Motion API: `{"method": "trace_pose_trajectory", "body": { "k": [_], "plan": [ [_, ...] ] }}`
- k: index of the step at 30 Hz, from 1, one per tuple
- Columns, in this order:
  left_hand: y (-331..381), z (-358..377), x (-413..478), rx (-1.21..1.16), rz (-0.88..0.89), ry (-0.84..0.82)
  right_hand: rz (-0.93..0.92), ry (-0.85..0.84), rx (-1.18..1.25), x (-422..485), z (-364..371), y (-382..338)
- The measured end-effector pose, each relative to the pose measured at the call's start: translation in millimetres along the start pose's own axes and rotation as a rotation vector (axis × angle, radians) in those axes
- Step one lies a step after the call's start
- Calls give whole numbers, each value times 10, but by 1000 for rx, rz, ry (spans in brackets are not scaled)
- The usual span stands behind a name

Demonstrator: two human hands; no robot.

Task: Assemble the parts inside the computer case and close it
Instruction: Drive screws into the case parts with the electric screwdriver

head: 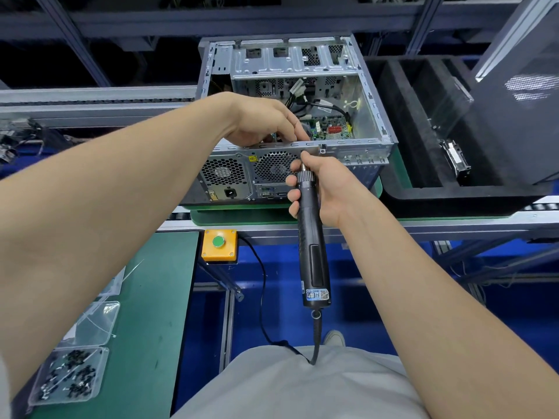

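An open metal computer case (367,95) lies on its side on the conveyor, its rear panel with fan grilles facing me. A green motherboard (331,130) and black cables show inside. My left hand (260,120) reaches over the near rim into the case, fingers curled down; what they touch is hidden. My right hand (323,189) grips a black electric screwdriver (311,246) near its tip, which points up against the case's rear edge. Its cord hangs down to my lap.
A black foam tray (402,189) with a dark side panel (520,122) stands right of the case. A yellow box with a green button (219,244) sits at the bench edge. Clear plastic trays of black screws (71,376) lie on the green mat at lower left.
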State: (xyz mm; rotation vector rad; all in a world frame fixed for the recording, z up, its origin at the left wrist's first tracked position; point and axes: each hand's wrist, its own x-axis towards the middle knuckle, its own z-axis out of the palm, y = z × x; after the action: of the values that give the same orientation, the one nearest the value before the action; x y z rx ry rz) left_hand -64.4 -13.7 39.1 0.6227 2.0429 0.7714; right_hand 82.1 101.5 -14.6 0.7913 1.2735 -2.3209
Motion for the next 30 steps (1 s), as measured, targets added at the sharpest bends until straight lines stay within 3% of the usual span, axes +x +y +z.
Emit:
{"method": "trace_pose_trajectory", "body": {
  "k": [6, 13, 22, 30],
  "plan": [
    [-27, -11, 31, 36, 16, -3, 34, -45, 111, -14, -35, 5],
    [-59, 28, -6, 88, 74, -27, -13, -285, 298, -90, -152, 120],
    [-39, 42, -38, 95, 79, -25, -226, -264, 251, -155, -187, 353],
    [-28, 103, -105, 128, 151, 8, -234, -172, 123, -253, -152, 380]
  ]
}}
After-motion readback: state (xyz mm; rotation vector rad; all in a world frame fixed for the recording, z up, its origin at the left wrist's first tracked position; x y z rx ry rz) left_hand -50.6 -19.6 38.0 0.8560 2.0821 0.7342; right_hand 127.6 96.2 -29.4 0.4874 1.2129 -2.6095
